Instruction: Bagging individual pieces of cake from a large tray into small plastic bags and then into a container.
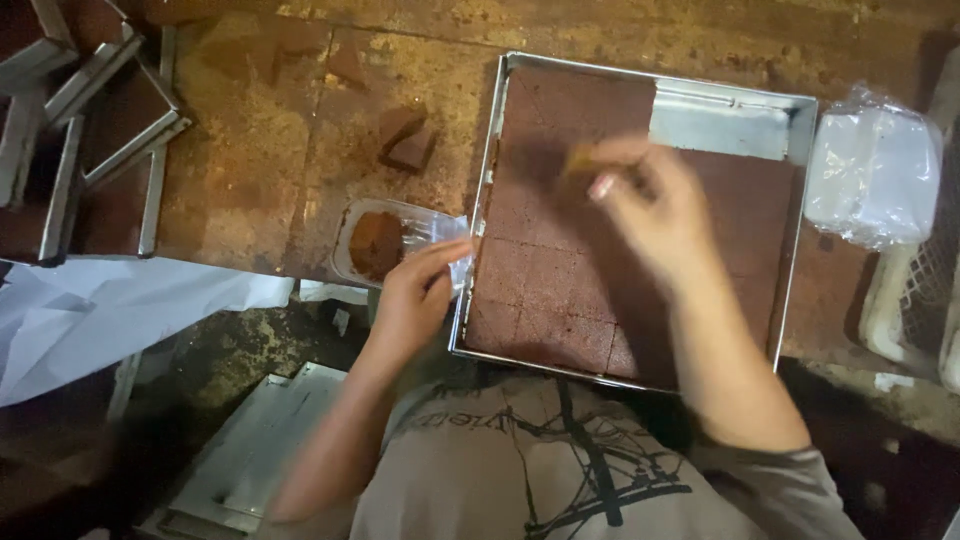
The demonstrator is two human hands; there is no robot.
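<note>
Hovering over the far middle of a square metal tray (480, 215), the right hand (650, 215) is blurred with motion; its fingers are curled together around something small and tan (580, 160) at the fingertips, though what that thing is cannot be told. The tray sits on a worn, stained brown table (260, 170), and is filled with a dark brown slab of cake (545, 290) scored into squares. One far corner of the tray is bare metal where pieces are gone.

The left hand (415, 300) rests at the near left corner of the tray, its fingers stretched out and pinching the edge of a clear plastic container (395, 240) that stands just beside the tray's left wall. One brown square of cake (377, 245) lies inside that container. Farther back on the table, apart from the tray, lie two loose brown cake pieces (405, 135), touching each other.

At the table's left edge several more metal trays (90, 150) are stacked askew. A white sheet (110, 320) hangs below that edge. Beside the tray's right wall sits a stack of clear containers in a plastic bag (875, 175). Near the person's body, a flat metal tray (255, 450) lies low down, beneath the left forearm.
</note>
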